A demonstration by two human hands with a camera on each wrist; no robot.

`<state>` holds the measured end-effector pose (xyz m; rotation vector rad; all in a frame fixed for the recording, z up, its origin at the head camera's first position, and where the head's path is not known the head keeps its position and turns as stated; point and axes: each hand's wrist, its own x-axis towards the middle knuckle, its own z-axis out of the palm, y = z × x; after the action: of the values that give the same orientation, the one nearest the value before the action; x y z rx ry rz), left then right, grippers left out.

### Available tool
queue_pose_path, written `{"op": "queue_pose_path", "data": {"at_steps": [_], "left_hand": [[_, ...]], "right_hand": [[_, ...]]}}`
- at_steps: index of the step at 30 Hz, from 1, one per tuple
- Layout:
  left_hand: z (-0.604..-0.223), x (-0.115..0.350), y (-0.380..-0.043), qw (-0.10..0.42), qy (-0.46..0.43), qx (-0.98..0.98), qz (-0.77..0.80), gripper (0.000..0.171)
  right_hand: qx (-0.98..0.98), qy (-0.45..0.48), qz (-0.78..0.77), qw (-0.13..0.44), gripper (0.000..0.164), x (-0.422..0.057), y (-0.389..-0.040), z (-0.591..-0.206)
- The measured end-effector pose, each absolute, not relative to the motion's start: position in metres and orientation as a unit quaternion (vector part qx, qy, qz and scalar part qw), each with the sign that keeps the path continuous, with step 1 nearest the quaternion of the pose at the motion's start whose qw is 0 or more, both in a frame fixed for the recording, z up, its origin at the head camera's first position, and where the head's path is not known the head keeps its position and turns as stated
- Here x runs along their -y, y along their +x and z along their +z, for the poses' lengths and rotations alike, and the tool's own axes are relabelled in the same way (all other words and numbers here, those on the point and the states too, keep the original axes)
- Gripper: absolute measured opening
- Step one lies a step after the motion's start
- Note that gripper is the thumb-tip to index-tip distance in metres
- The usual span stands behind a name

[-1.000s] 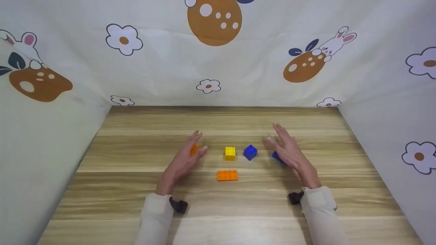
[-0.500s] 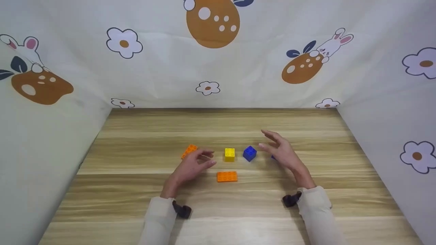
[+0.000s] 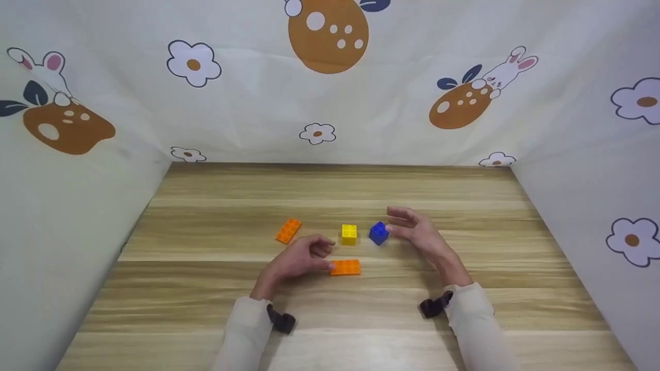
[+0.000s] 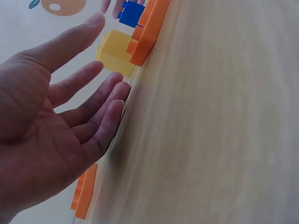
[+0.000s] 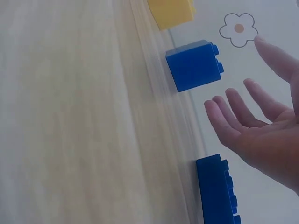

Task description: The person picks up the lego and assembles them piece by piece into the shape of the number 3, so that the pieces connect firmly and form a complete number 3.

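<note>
Nearer orange brick (image 3: 347, 267) flat on the table (image 3: 381, 319), just beside the thumb of the left hand (image 3: 300, 259); yellow block (image 3: 349, 235) just past that hand's fingertips. Blue cube (image 3: 378, 234) near the thumb of the right hand (image 3: 425, 237). Both hands: fingers loosely bent, thumbs spread apart from them.

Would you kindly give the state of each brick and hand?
Left hand: loosely curved, holding nothing.
Right hand: loosely curved, holding nothing.
Yellow brick: upright, studs up.
Square blue brick: upright, studs up.
Long blue brick: studs up.
Near orange brick: flat, studs up.
Far orange brick: flat, studs up.
</note>
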<state>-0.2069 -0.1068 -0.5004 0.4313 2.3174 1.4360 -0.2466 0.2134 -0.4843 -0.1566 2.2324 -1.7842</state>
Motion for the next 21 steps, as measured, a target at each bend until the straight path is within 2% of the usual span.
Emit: {"op": "queue_pose_path", "data": {"at_steps": [5,21], "left_hand": [[-0.501,0.103,-0.206,0.206,0.161,-0.832,0.489,0.05],[-0.5,0.096,-0.206,0.207,0.152,-0.853,0.454,0.034]], "right_hand": [[-0.775,-0.04,-0.607,0.171,0.071,-0.21,-0.245,-0.487],[-0.799,-0.031,-0.565,0.203,0.07,-0.209,-0.246,-0.491]]}}
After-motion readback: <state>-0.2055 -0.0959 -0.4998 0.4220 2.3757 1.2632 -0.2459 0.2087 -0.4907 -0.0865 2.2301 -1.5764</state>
